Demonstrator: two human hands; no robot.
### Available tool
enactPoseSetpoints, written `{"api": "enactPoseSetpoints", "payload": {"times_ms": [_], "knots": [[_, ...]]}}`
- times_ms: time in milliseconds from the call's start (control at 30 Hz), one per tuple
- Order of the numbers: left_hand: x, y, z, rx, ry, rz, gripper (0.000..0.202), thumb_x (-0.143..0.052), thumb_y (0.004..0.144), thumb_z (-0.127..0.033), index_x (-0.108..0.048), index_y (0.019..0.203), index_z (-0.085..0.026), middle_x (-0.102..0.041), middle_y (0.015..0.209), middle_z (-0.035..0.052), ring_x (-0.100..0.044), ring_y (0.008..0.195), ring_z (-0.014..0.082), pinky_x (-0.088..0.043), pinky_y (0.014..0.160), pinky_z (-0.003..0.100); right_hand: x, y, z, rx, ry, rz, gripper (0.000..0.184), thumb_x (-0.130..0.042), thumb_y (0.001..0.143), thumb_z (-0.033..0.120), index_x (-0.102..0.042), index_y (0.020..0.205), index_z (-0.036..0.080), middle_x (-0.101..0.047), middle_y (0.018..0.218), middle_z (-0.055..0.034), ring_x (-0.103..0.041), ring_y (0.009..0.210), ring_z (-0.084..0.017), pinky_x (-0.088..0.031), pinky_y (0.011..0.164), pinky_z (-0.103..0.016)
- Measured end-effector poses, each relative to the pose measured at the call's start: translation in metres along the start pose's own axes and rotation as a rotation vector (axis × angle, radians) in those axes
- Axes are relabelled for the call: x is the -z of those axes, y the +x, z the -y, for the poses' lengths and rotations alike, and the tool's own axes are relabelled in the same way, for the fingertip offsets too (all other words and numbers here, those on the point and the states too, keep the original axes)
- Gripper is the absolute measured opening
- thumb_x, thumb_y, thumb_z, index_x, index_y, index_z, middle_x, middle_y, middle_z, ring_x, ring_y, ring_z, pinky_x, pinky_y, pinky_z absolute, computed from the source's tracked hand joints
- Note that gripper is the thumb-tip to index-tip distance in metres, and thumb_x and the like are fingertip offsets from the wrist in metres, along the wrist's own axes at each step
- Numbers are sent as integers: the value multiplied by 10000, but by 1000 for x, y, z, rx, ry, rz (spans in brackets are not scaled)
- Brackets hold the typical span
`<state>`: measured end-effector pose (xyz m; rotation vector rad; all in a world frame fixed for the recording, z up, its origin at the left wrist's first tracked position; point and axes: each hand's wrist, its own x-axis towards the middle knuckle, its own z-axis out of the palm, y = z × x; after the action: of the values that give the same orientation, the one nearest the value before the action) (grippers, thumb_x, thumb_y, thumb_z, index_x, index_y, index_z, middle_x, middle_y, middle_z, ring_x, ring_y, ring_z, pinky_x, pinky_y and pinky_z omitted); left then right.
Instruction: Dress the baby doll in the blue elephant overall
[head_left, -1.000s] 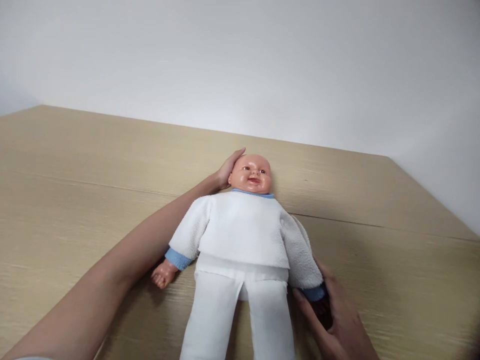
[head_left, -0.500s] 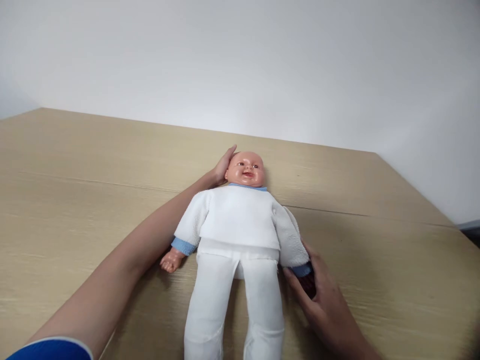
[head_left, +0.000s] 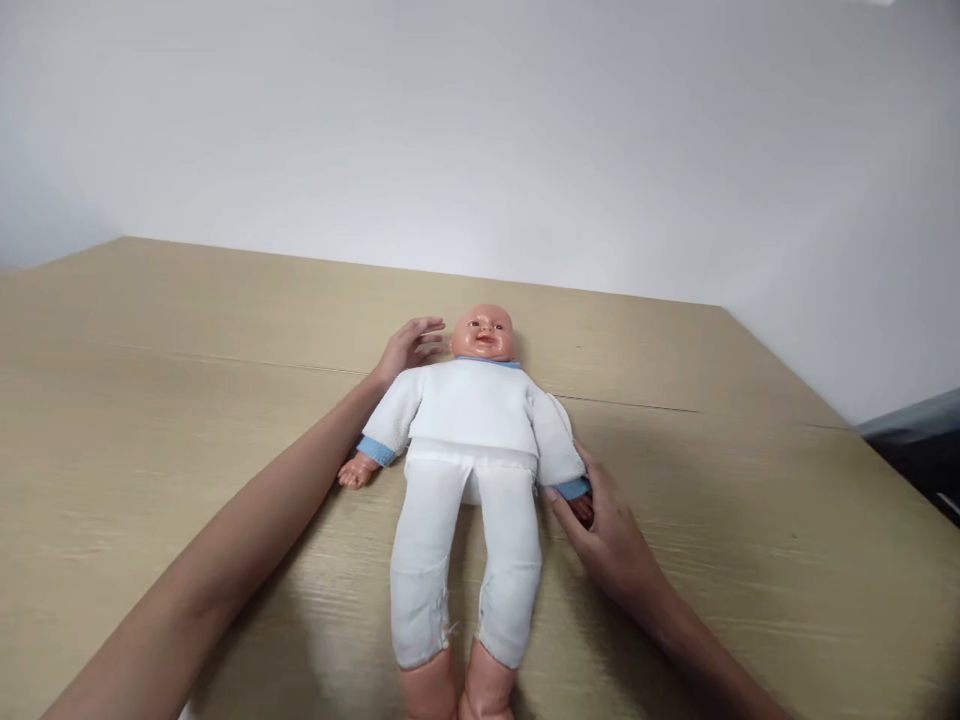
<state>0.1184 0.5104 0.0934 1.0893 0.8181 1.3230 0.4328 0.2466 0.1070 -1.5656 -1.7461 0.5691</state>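
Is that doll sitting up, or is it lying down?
Lying down, on its back: the doll is stretched out along the table, face up, with its legs extended toward the viewer.

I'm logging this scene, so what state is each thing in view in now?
Baby doll: lying face up, dressed.
White top: worn by the doll.
White trousers: worn, loose threads at one hem.
Left hand: open, beside the doll's head, apart from it.
Right hand: curled around the doll's blue cuff.
Wooden table: under the doll.
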Motion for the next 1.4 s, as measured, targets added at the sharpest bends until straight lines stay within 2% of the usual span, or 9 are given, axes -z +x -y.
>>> {"api": "enactPoseSetpoints", "payload": {"times_ms": [233,333,433,533,667,800,900,1133,1400], "knots": [[30,-81,-26,-57,92,-29,345,-874,842,-452,-782,1077,-218,-745,1236,50,-659,958,175,-541,881,296,-5,2,-15,69,-28,-37,648,-634,1050,508,-466,1589,191,-638,1536,-215,-628,1420,-369,-487,1223,-577],[41,-109,-34,-74,183,-2,353,-870,868,-447,-784,1119,-214,-753,1234,63,-674,1060,212,-540,926,312,-9,4,-23,105,-45,-61,664,-642,1037,527,-478,1585,190,-648,1519,-222,-640,1399,-386,-502,1205,-603],[46,-125,-37,-96,372,44,387,-850,917,-494,-794,1183,-219,-761,1277,83,-676,1170,245,-534,1009,349,-10,5,-27,127,-61,-72,680,-640,1035,546,-481,1586,180,-654,1511,-234,-640,1402,-401,-511,1194,-618],[46,-131,-38,-99,477,55,431,-834,933,-549,-800,1201,-213,-773,1293,103,-689,1176,261,-538,1028,384,-11,6,-29,137,-72,-79,675,-642,1036,553,-486,1584,190,-662,1504,-232,-651,1390,-404,-522,1181,-622],[42,-129,-39,-114,503,32,451,-835,923,-587,-812,1158,-203,-791,1253,109,-708,1152,267,-553,1013,393,-10,6,-28,142,-77,-86,671,-643,1037,566,-493,1581,203,-670,1496,-225,-659,1379,-406,-531,1169,-626],[40,-129,-38,-140,480,-5,434,-855,903,-595,-813,1056,-191,-799,1160,96,-721,1094,251,-571,975,370,-9,6,-27,149,-74,-75,667,-642,1044,558,-475,1597,226,-662,1518,-214,-654,1386,-398,-528,1173,-623],[41,-128,-36,-148,465,-27,425,-865,893,-593,-797,985,-184,-795,1076,81,-723,1019,231,-578,929,352,-9,6,-27,147,-87,-73,686,-631,1045,565,-466,1601,198,-658,1510,-228,-652,1380,-401,-530,1169,-621],[42,-128,-34,-166,456,-34,389,-871,896,-558,-785,968,-185,-772,1050,58,-707,988,204,-557,914,325,-9,7,-28,159,-92,-74,663,-631,1045,547,-477,1587,197,-667,1489,-223,-655,1366,-398,-537,1157,-610],[40,-131,-37,-188,434,-67,403,-878,874,-569,-768,947,-188,-741,962,45,-674,915,198,-537,828,314,-11,8,-30,164,-74,-78,659,-637,1038,537,-481,1583,200,-664,1492,-223,-647,1374,-399,-522,1169,-625]]}}
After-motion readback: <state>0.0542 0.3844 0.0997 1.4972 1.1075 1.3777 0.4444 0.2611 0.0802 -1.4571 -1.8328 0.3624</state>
